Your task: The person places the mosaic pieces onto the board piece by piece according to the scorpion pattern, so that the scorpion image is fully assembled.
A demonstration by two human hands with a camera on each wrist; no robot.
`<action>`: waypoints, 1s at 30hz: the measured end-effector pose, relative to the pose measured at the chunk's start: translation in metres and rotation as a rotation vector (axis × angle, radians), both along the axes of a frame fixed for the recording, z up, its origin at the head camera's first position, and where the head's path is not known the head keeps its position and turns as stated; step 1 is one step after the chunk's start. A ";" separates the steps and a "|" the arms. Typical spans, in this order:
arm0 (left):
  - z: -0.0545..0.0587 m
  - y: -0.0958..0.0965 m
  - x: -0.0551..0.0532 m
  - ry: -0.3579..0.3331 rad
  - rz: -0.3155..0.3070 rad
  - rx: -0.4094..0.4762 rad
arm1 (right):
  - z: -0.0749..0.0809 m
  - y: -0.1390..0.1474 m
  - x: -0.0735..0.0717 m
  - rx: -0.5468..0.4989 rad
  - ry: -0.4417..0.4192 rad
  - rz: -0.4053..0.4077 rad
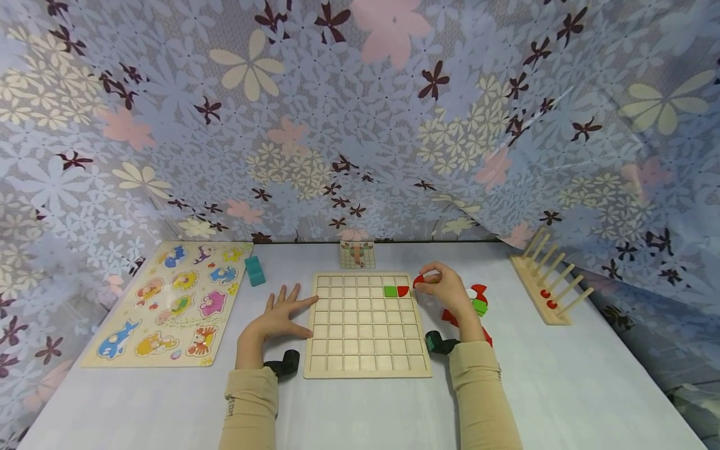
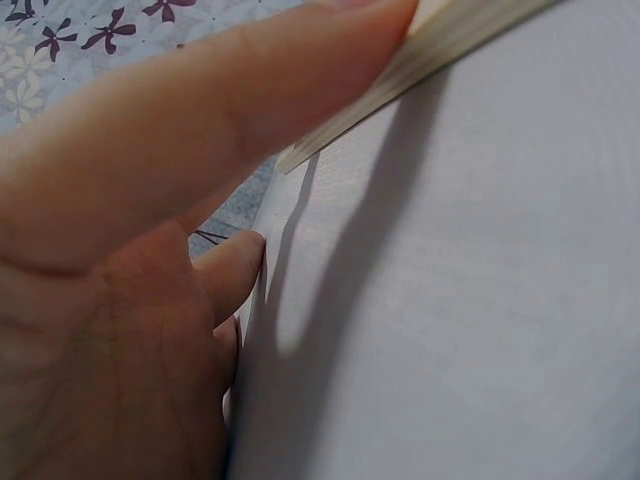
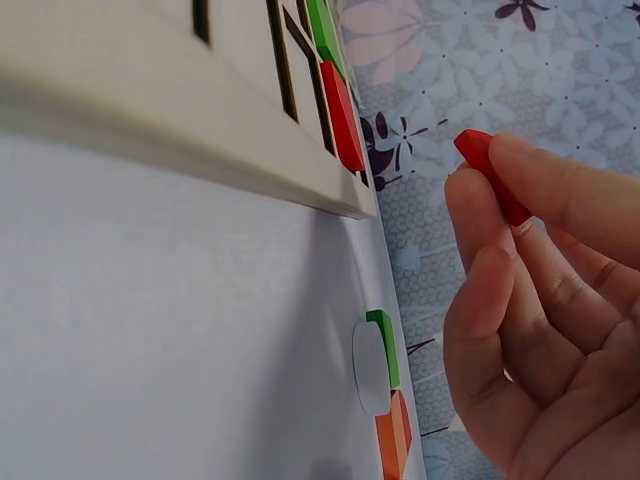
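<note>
Two tan sleeves [image 1: 251,409], cut off by the lower edge. Left hand [image 1: 278,315] spread wide, touching the left rim of one gridded board [image 1: 365,331]; right hand [image 1: 450,290] pinching one red piece [image 3: 498,183] just beside the upper right corner, outline partly hidden. On the board, one green square [image 1: 390,291] and one red quarter-round [image 1: 402,291]; on the counter [image 1: 382,412], loose pieces [image 1: 480,306], some hidden, hard to count.
</note>
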State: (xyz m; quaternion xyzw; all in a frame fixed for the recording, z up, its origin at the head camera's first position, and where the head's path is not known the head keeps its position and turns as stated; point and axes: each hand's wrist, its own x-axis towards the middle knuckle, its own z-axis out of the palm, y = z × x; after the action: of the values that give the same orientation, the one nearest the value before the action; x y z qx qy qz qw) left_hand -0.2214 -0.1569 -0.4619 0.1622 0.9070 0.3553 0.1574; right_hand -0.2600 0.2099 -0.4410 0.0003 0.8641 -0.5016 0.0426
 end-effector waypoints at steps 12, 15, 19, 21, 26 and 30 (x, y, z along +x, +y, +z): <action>0.002 0.000 -0.002 0.002 0.000 -0.002 | 0.004 -0.003 0.000 0.005 0.038 -0.011; 0.001 0.000 -0.001 0.006 -0.003 -0.009 | 0.003 -0.003 0.000 -0.011 0.035 -0.002; 0.001 0.000 0.000 0.005 -0.004 -0.008 | 0.001 -0.005 -0.001 -0.027 0.034 0.016; 0.001 0.001 0.001 0.002 -0.005 -0.006 | 0.001 -0.007 -0.001 -0.027 0.038 0.028; 0.000 0.000 0.001 0.002 -0.002 -0.008 | 0.002 -0.012 -0.003 -0.026 0.047 0.057; 0.001 0.000 0.000 0.009 0.000 -0.012 | 0.003 -0.018 -0.007 -0.052 0.046 0.072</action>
State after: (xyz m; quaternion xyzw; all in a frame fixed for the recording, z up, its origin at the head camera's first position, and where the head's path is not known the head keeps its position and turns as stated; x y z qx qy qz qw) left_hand -0.2211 -0.1571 -0.4610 0.1630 0.9098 0.3493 0.1541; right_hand -0.2674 0.1923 -0.4380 -0.0434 0.8509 -0.5220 0.0410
